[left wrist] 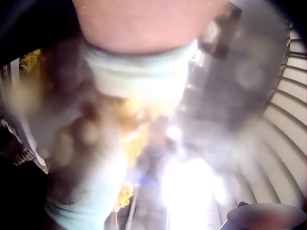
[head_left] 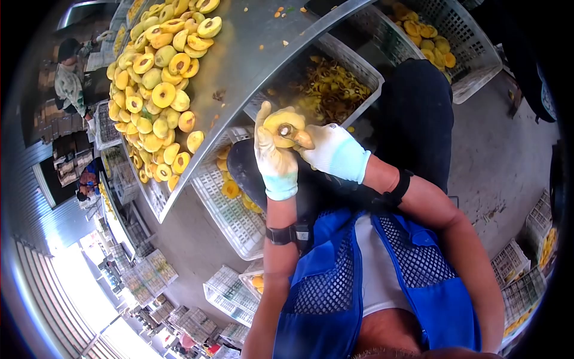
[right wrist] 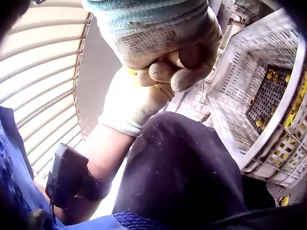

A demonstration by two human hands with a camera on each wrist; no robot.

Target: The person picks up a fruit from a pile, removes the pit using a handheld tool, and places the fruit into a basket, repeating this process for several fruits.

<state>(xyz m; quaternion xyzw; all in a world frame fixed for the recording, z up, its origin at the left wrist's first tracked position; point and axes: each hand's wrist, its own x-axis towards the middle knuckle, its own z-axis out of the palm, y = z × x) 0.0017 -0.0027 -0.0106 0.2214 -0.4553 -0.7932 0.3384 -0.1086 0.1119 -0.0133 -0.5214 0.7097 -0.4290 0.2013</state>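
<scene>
In the head view, my gloved left hand holds a yellow peach half with its cut face and brown pit area showing. Its thumb or a finger sticks up beside the fruit. My gloved right hand is right against the peach, its fingers curled round a brown, rounded piece, like a tool's handle; I cannot tell its kind. From the right wrist, the curled fingers of that hand show around the brown end. The left wrist view is blurred and glaring, with the glove cuff in front.
A metal table bears a heap of cut peaches on the left. Below its edge stands a crate of peelings or scraps. Further crates of peaches stand at the upper right and beside the knees. Other people work at far left.
</scene>
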